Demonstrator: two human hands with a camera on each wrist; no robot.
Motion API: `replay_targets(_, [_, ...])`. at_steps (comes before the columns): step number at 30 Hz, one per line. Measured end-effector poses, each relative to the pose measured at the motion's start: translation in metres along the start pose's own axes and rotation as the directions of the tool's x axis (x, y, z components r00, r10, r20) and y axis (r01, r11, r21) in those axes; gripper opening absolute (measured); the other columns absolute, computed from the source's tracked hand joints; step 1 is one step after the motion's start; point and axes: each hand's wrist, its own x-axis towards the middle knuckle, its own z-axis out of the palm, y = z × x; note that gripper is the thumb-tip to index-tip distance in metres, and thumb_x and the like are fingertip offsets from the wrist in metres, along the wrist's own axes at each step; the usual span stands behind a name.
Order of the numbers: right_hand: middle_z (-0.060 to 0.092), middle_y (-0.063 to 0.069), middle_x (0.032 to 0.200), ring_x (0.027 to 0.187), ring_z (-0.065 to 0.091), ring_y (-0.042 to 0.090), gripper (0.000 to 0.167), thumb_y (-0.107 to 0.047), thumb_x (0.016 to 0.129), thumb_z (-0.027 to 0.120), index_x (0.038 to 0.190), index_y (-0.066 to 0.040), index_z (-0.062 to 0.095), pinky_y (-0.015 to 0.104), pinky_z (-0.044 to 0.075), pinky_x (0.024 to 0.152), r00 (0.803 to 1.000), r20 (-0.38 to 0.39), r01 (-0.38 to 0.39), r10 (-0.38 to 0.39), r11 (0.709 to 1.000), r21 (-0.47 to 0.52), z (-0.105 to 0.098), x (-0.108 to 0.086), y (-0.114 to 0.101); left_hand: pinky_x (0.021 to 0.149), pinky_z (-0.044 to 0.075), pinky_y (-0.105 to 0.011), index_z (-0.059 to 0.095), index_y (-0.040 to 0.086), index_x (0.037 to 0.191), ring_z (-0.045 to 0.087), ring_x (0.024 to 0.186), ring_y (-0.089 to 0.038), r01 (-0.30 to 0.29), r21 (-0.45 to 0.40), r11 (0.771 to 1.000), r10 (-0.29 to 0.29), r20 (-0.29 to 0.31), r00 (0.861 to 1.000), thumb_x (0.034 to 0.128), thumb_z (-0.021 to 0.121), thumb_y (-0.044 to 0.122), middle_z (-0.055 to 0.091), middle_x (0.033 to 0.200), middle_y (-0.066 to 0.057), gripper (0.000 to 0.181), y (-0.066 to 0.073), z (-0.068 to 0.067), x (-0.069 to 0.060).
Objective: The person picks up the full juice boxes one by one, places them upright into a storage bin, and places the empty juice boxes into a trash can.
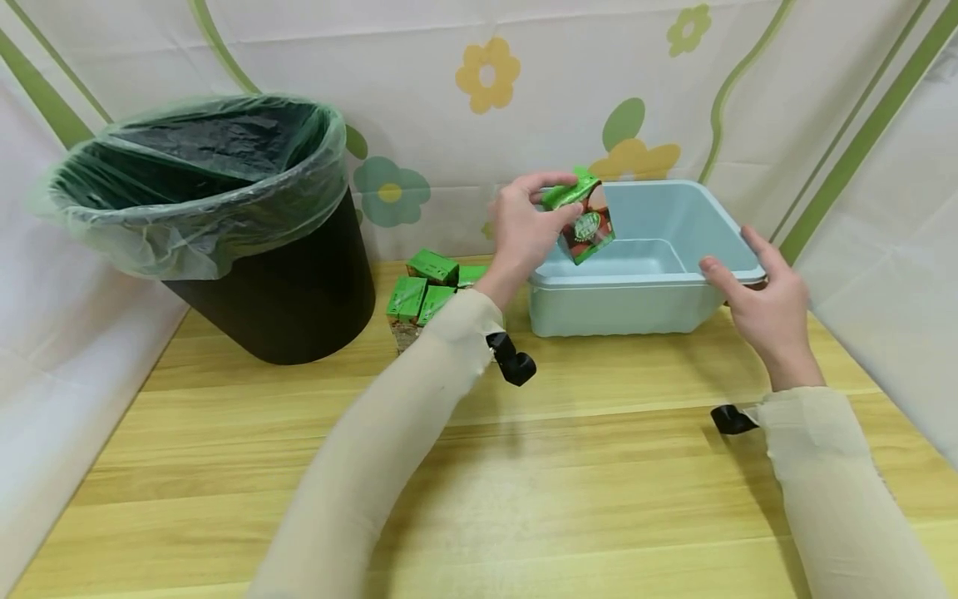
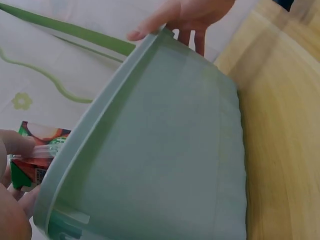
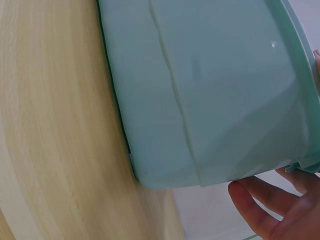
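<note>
Head view: wood tabletop (image 1: 539, 507) w/ a black bin (image 1: 299, 291) at far L, green see-through liner (image 1: 195, 233) folded over its rim. Floral curtain (image 1: 404, 58) behind. Btwn bin & pale blue-green tub (image 1: 614, 312): a cluster of green-topped boxes (image 1: 407, 297), partly hidden by the L sleeve (image 1: 374, 441), so can't tell the full no. Tub is on the tabletop at R; its L rear corner is blocked from view by the L hand (image 1: 524, 220) + held carton (image 1: 589, 223).

L hand reaches fwd, grip narrow, pinching the carton, thumb on the near side. R hand (image 1: 774, 312) has its thumb over the tub rim, fingers outside, grip narrow on that R end.

Held carton is off the tabletop, tilted, at the tub's L end; can't tell if inside the rim. Green top, red front w/ food pic, round green-white logo; L wrist cam shows a clear strip across it.
</note>
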Motion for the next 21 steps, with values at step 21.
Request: replay_targets(21, [0.039,0.022,0.167,0.100,0.052,-0.003,0.080,-0.047,0.100,0.069,0.168,-0.032,0.031,0.001,0.047,0.071,1.000,0.019,-0.024,0.024,1.000,0.013,-0.001,0.001,0.000,0.095,0.057,-0.022,0.078,0.015,0.124,0.067,0.119,-0.013,-0.233,0.372,0.898,0.035,0.469,0.883,0.0958,0.080,0.013,0.074,0.131,0.001,0.028,-0.014,0.005,0.017])
